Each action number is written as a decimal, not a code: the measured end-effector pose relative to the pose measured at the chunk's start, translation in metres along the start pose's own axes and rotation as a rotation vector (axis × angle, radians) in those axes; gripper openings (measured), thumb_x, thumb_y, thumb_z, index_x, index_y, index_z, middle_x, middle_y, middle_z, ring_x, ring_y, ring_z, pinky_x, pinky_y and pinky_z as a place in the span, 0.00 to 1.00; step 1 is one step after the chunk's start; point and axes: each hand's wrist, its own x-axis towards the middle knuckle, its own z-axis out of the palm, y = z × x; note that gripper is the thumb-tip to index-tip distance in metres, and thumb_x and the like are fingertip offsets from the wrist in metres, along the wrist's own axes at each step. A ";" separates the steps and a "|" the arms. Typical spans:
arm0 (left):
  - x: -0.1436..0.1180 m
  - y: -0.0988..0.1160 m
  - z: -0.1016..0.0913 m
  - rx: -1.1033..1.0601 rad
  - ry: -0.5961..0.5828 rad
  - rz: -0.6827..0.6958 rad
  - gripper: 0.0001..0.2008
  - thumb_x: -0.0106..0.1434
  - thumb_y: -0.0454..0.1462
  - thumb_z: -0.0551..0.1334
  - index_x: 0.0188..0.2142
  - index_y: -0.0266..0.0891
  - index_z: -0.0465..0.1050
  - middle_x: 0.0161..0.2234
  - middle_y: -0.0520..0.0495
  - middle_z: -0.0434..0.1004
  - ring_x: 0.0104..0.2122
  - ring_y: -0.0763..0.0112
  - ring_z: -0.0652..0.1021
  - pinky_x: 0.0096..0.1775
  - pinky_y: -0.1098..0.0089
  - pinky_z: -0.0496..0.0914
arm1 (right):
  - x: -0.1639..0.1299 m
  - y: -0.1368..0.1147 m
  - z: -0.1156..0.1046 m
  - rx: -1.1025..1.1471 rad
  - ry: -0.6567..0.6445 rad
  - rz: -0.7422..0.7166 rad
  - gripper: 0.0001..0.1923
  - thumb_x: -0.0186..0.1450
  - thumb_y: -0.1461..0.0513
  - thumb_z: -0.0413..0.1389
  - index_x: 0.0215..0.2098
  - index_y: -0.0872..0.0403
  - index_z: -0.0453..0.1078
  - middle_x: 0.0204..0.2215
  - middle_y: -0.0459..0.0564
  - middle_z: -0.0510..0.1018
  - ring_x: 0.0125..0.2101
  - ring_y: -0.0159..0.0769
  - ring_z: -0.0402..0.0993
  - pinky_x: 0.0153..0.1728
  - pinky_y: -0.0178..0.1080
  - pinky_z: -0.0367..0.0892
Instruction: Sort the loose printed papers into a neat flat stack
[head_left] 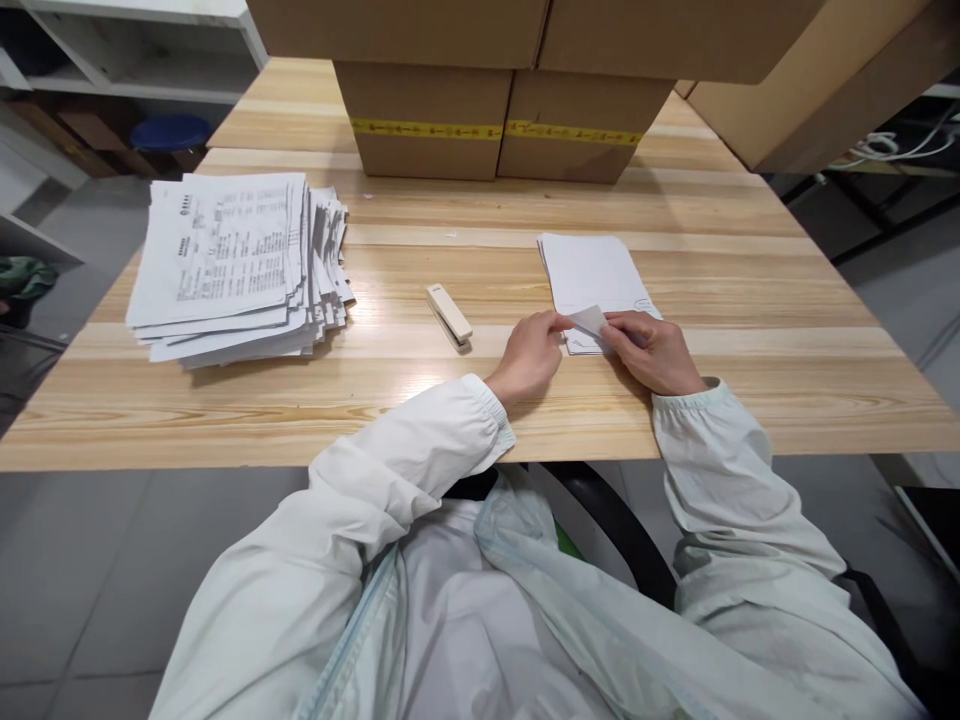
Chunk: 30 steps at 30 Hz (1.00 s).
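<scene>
Just right of centre in the frame, the paper stack (pixel 596 270) lies flat, its lifted flap (pixel 589 320) pinched narrowly by left hand (pixel 529 355) and right hand (pixel 651 350). Light fingertips now, no creasing! The stack's long axis runs up-frame, leaning left; the flap's tip points left.

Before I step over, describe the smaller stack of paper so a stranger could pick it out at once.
On the wooden table, start from the cardboard boxes at the far side. Come nearer, right of the cream stapler: the smaller stack of paper lies partly beneath the right hand. It shows mostly blank white with a small oval mark, unlike the taller pile topped with print.
</scene>
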 end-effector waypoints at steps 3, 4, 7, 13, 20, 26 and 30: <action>-0.001 0.001 0.003 0.255 -0.093 0.124 0.17 0.61 0.23 0.54 0.41 0.37 0.78 0.45 0.38 0.76 0.51 0.56 0.71 0.56 0.59 0.64 | 0.000 0.001 0.001 0.007 0.005 -0.016 0.12 0.64 0.52 0.58 0.33 0.49 0.80 0.41 0.51 0.84 0.44 0.46 0.81 0.51 0.51 0.73; -0.002 0.002 0.003 0.331 -0.119 0.151 0.16 0.62 0.24 0.54 0.41 0.37 0.78 0.45 0.37 0.75 0.51 0.55 0.70 0.55 0.58 0.64 | 0.000 0.001 0.001 0.009 0.006 -0.022 0.12 0.64 0.52 0.58 0.33 0.49 0.80 0.41 0.51 0.84 0.44 0.46 0.81 0.50 0.50 0.73; -0.005 0.005 0.003 0.565 -0.201 0.235 0.15 0.63 0.25 0.53 0.39 0.36 0.78 0.46 0.37 0.73 0.49 0.55 0.69 0.51 0.59 0.66 | -0.001 0.001 0.000 0.037 -0.007 -0.046 0.10 0.64 0.53 0.59 0.34 0.48 0.80 0.42 0.51 0.84 0.44 0.44 0.81 0.50 0.50 0.73; -0.016 0.012 -0.002 0.966 -0.337 0.392 0.17 0.69 0.27 0.50 0.51 0.32 0.73 0.52 0.35 0.73 0.52 0.54 0.70 0.49 0.59 0.68 | -0.003 0.001 -0.004 0.025 -0.102 -0.090 0.10 0.64 0.52 0.61 0.37 0.47 0.81 0.47 0.51 0.82 0.48 0.46 0.78 0.49 0.50 0.73; -0.023 0.002 0.003 1.096 -0.256 0.483 0.19 0.70 0.27 0.47 0.53 0.30 0.72 0.61 0.33 0.68 0.59 0.52 0.70 0.52 0.57 0.69 | 0.000 0.002 0.004 -0.069 -0.057 -0.185 0.07 0.63 0.55 0.62 0.34 0.49 0.77 0.45 0.53 0.81 0.48 0.47 0.76 0.54 0.55 0.67; -0.024 -0.006 0.009 1.182 -0.263 0.670 0.19 0.70 0.26 0.47 0.53 0.25 0.72 0.57 0.29 0.73 0.61 0.51 0.70 0.65 0.47 0.56 | 0.004 0.003 0.002 -0.080 -0.123 -0.169 0.08 0.63 0.54 0.61 0.34 0.49 0.74 0.45 0.53 0.78 0.49 0.47 0.74 0.55 0.55 0.63; -0.025 -0.004 0.010 1.183 -0.252 0.674 0.17 0.71 0.28 0.47 0.50 0.27 0.71 0.49 0.31 0.78 0.52 0.53 0.77 0.62 0.51 0.60 | 0.005 0.001 0.008 -0.134 -0.093 -0.155 0.10 0.64 0.52 0.60 0.33 0.50 0.70 0.44 0.53 0.77 0.48 0.47 0.72 0.55 0.56 0.61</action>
